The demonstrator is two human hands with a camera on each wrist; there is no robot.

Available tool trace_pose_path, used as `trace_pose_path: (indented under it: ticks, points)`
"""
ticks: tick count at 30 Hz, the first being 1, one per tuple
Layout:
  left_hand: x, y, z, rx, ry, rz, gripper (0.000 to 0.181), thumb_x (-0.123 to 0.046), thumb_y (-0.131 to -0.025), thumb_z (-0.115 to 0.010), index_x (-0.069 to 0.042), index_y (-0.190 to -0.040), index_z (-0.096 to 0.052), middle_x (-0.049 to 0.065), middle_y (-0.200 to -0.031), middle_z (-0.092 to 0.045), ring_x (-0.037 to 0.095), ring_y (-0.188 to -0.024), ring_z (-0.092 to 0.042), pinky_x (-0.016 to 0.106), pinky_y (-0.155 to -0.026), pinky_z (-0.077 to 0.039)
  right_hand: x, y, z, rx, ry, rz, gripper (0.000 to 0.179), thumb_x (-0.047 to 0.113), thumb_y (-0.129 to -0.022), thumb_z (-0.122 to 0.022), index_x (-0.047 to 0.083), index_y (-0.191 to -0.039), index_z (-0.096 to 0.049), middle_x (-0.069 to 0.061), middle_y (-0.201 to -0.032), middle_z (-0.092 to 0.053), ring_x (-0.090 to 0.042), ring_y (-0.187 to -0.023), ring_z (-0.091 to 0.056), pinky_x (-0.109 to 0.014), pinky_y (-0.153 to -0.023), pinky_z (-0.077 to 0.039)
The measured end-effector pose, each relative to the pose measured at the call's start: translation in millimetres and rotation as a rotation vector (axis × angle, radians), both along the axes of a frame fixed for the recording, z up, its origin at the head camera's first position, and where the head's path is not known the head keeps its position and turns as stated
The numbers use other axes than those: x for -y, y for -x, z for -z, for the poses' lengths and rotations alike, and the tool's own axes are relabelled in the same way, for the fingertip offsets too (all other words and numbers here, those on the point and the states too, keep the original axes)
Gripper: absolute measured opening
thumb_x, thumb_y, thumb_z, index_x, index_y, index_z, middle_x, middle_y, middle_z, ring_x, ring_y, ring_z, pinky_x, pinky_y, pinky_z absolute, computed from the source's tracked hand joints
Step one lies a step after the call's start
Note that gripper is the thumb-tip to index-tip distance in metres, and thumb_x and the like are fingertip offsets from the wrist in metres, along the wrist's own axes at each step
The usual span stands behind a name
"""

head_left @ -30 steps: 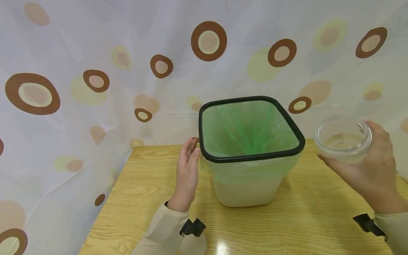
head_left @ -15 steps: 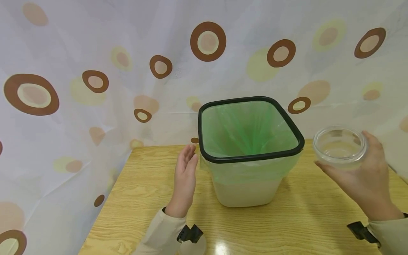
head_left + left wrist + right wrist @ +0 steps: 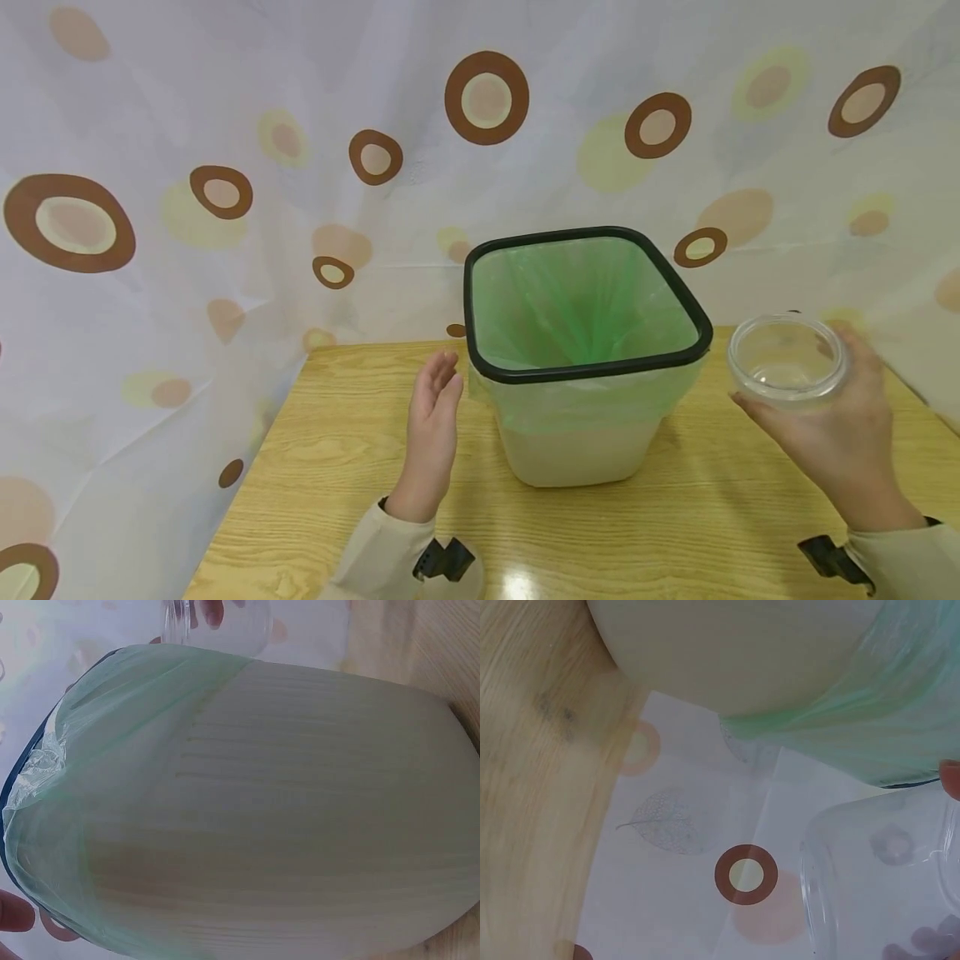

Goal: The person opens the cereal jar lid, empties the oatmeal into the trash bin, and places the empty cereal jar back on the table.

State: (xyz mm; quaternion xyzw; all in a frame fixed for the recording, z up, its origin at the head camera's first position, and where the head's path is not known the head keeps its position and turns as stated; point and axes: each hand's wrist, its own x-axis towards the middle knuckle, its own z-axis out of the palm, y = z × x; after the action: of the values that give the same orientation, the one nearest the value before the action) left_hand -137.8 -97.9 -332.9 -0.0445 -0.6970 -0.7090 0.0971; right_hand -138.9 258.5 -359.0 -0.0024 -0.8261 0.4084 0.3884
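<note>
My right hand [image 3: 843, 433] holds a clear round glass container [image 3: 787, 357] above the table, to the right of the bin, thumb on its near side and fingers round its far side. Part of that glass container [image 3: 877, 862] fills a corner of the right wrist view. A pale trash bin [image 3: 577, 458] with a black rim [image 3: 592, 367] stands upright on the table. It is lined with a green translucent plastic bag [image 3: 600, 300], folded over the outside. Beside the bin's left wall is my left hand [image 3: 431, 433], fingers extended and holding nothing.
The wooden table [image 3: 322, 450] reaches back to a white curtain [image 3: 420, 208] printed with brown rings and pale ovals. A pale round object [image 3: 461, 579] lies by the left sleeve, partly covered by the black wrist strap [image 3: 444, 559].
My right hand has come down and slightly left with the glass container. The left hand has drawn back a little from the bin's rim. The bin stays in place.
</note>
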Motion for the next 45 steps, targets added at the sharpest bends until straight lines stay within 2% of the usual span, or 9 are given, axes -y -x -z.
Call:
trace_pose_path:
  ticks: [4,6,10,13,17,21,26,37,45]
  points:
    - [0.6,-1.3,2.1,0.001,-0.002,0.002,0.05,-0.012,-0.104,-0.038,0.005,-0.148,-0.023,0.021,-0.151,-0.031,0.033,-0.141,-0.025,0.051,-0.113,-0.02,2,-1.9,4.8,0.017,0.01,0.012,0.109,-0.007,-0.045,-0.089,-0.002,-0.142,-0.038,-0.021,-0.129,-0.048,-0.003,-0.106,-0.04,-0.014,-0.088,-0.027]
    - [0.8,-2.0,3.2,0.004,-0.001,0.005,0.05,-0.012,-0.104,-0.037,0.005,-0.148,-0.022,0.02,-0.151,-0.031,0.034,-0.141,-0.024,0.052,-0.113,-0.02,3,-3.6,7.4,0.043,0.024,0.024,0.109,-0.006,-0.045,-0.089,-0.004,-0.142,-0.037,-0.023,-0.129,-0.047,-0.015,-0.108,-0.044,-0.015,-0.087,-0.027]
    - [1.0,-3.1,5.0,0.013,0.0,0.011,0.051,-0.012,-0.104,-0.037,0.005,-0.149,-0.02,0.02,-0.152,-0.029,0.034,-0.142,-0.023,0.052,-0.113,-0.019,3,-7.0,11.6,0.121,0.053,0.031,0.111,-0.002,-0.049,-0.09,-0.005,-0.144,-0.032,-0.028,-0.133,-0.044,-0.044,-0.11,-0.043,-0.03,-0.096,-0.03]
    - [1.1,-4.0,6.3,0.015,0.001,0.013,0.051,-0.012,-0.104,-0.037,0.006,-0.149,-0.019,0.021,-0.152,-0.028,0.035,-0.142,-0.022,0.052,-0.113,-0.018,3,-8.2,13.4,0.167,0.062,0.036,0.111,0.001,-0.052,-0.09,-0.003,-0.145,-0.031,-0.027,-0.134,-0.043,-0.043,-0.113,-0.043,-0.033,-0.095,-0.032]
    - [0.7,-4.9,8.8,0.019,0.003,0.006,0.05,-0.011,-0.104,-0.037,0.006,-0.149,-0.021,0.02,-0.152,-0.03,0.035,-0.141,-0.023,0.052,-0.113,-0.019,4,-8.3,16.6,0.21,0.092,0.068,0.107,0.002,-0.054,-0.091,0.001,-0.145,-0.035,-0.02,-0.132,-0.046,-0.03,-0.111,-0.043,-0.022,-0.087,-0.029]
    - [-0.2,-4.7,12.5,0.033,-0.002,-0.001,0.051,-0.01,-0.103,-0.038,0.006,-0.148,-0.022,0.02,-0.151,-0.031,0.035,-0.14,-0.025,0.053,-0.112,-0.02,7,-9.6,21.4,0.241,0.13,0.091,0.105,0.001,-0.054,-0.091,0.003,-0.143,-0.036,-0.013,-0.131,-0.047,-0.02,-0.111,-0.041,-0.021,-0.088,-0.029]
    - [-0.6,-5.0,15.9,0.044,0.0,-0.011,0.051,-0.01,-0.103,-0.038,0.006,-0.148,-0.022,0.021,-0.151,-0.031,0.036,-0.14,-0.025,0.053,-0.112,-0.02,9,-11.9,27.3,0.265,0.132,0.08,0.103,0.003,-0.056,-0.091,0.0,-0.142,-0.035,-0.014,-0.133,-0.047,-0.029,-0.114,-0.042,-0.022,-0.09,-0.029]
    - [0.1,-7.0,20.0,0.043,0.007,-0.022,0.052,-0.012,-0.103,-0.039,0.008,-0.148,-0.022,0.022,-0.15,-0.032,0.037,-0.139,-0.026,0.054,-0.112,-0.021,8,-16.8,35.9,0.361,0.123,0.06,0.105,0.012,-0.063,-0.091,-0.001,-0.146,-0.028,-0.021,-0.138,-0.042,-0.04,-0.117,-0.042,-0.033,-0.09,-0.031]
    - [2.6,-7.1,24.2,0.06,-0.008,-0.037,0.053,-0.011,-0.103,-0.04,0.007,-0.148,-0.021,0.022,-0.15,-0.032,0.037,-0.14,-0.025,0.053,-0.112,-0.02,8,-18.8,44.6,0.391,0.148,0.018,0.109,0.011,-0.065,-0.09,-0.004,-0.148,-0.021,-0.028,-0.14,-0.037,-0.047,-0.12,-0.038,-0.063,-0.091,-0.032]
